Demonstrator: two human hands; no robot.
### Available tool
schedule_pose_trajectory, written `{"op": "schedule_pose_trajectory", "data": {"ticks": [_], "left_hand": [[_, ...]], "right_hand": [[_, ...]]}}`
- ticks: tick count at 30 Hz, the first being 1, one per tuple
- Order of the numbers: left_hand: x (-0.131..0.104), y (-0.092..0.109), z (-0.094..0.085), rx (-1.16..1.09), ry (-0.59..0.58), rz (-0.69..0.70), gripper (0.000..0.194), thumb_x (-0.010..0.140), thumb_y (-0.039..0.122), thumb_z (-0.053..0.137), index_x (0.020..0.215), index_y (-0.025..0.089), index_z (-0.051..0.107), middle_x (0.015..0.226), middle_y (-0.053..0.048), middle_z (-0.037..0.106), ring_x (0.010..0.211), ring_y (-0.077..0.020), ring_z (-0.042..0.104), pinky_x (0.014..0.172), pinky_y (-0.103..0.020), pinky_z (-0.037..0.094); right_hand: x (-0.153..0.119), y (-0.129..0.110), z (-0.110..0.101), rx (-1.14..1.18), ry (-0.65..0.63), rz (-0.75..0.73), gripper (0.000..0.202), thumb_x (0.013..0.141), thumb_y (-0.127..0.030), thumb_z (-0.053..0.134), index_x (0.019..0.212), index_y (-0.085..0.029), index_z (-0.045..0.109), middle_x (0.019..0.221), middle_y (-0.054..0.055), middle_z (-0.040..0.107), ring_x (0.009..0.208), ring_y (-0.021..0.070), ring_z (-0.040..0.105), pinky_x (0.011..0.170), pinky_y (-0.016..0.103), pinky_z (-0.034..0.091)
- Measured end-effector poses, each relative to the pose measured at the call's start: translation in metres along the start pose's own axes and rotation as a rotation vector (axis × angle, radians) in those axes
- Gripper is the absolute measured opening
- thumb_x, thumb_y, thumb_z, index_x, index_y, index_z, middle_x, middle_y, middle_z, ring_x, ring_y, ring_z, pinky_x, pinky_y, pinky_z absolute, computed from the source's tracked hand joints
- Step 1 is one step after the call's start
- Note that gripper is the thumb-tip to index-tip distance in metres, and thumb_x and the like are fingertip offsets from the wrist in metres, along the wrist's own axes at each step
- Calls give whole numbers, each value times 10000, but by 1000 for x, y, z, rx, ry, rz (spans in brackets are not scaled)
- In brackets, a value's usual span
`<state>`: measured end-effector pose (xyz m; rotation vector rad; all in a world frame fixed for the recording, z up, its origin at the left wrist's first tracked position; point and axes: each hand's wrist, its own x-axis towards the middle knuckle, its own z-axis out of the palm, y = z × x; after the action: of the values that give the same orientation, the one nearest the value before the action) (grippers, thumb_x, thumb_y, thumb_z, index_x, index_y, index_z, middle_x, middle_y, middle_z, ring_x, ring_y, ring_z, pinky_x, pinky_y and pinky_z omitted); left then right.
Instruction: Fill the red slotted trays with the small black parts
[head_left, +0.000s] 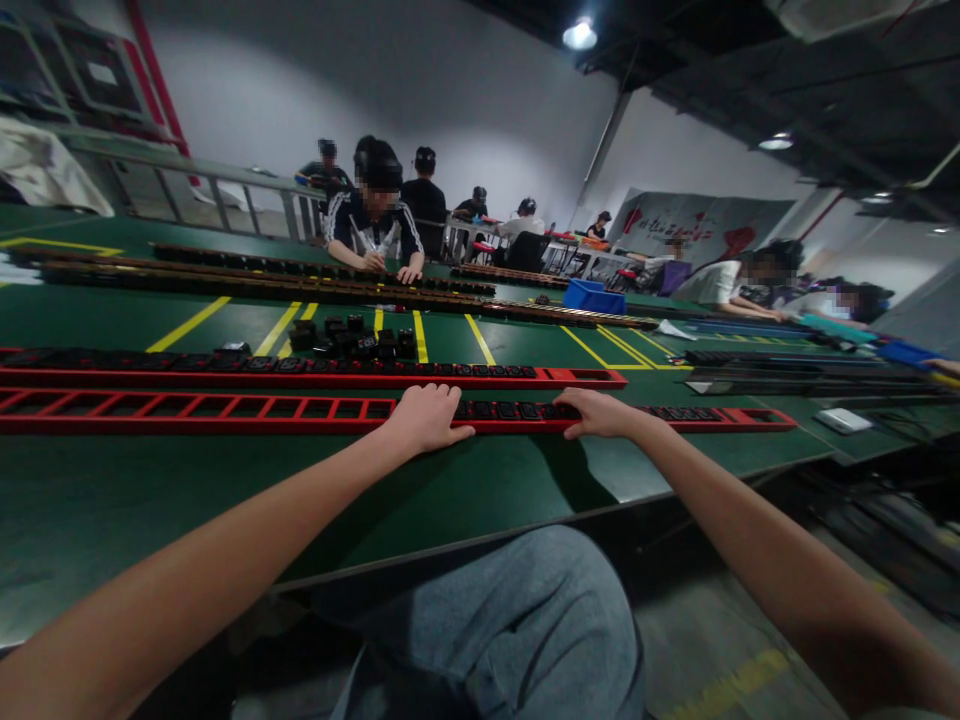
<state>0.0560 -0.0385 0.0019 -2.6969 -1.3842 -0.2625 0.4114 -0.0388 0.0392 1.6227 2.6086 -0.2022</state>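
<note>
A long red power strip frame (495, 427) lies across the green table in front of me. Its left part shows open slots, while black socket modules (506, 411) fill the stretch between my hands and further right. My left hand (426, 418) is closed over the frame near its middle, thumb on the near side. Further along, my right hand (600, 413) grips the same frame, fingers curled over the top and thumb at the near edge. Just behind lies a second red frame (581, 378), fitted with black modules. Both palms hide what is under them.
Loose black modules (352, 338) sit in a pile behind the frames. Further back are long brown-black strips (300, 283), a blue bin (594, 297) and a co-worker (375, 215) bent over the strips. Dark strips (795, 375) and a white device (844, 420) lie right.
</note>
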Motion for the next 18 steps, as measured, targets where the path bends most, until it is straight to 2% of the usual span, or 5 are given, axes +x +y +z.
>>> {"op": "schedule_pose_trajectory", "data": {"ticks": [5, 10, 18], "left_hand": [[2, 2, 3, 1, 3, -5, 605, 871, 671, 500, 1140, 140, 606, 1169, -188, 677, 1065, -345, 643, 820, -421, 515], [1, 0, 0, -20, -25, -20, 594, 865, 682, 498, 1112, 156, 619, 1157, -170, 681, 1068, -323, 642, 799, -384, 518], [0, -1, 3, -8, -9, 1, 638, 873, 703, 472, 1120, 138, 636, 1164, -182, 665, 1077, -326, 625, 805, -394, 515]], "right_hand": [[-27, 36, -6, -37, 10, 115, 634, 671, -263, 800, 1271, -130, 647, 1271, 158, 653, 1164, 311, 621, 1011, 391, 470], [-39, 66, -7, -47, 8, 183, 622, 649, -218, 783, 1256, -161, 659, 1247, 129, 678, 1151, 297, 632, 1019, 382, 468], [-37, 85, -5, -37, -2, 193, 627, 639, -200, 765, 1256, -167, 661, 1247, 126, 688, 1162, 299, 631, 1029, 381, 463]]}}
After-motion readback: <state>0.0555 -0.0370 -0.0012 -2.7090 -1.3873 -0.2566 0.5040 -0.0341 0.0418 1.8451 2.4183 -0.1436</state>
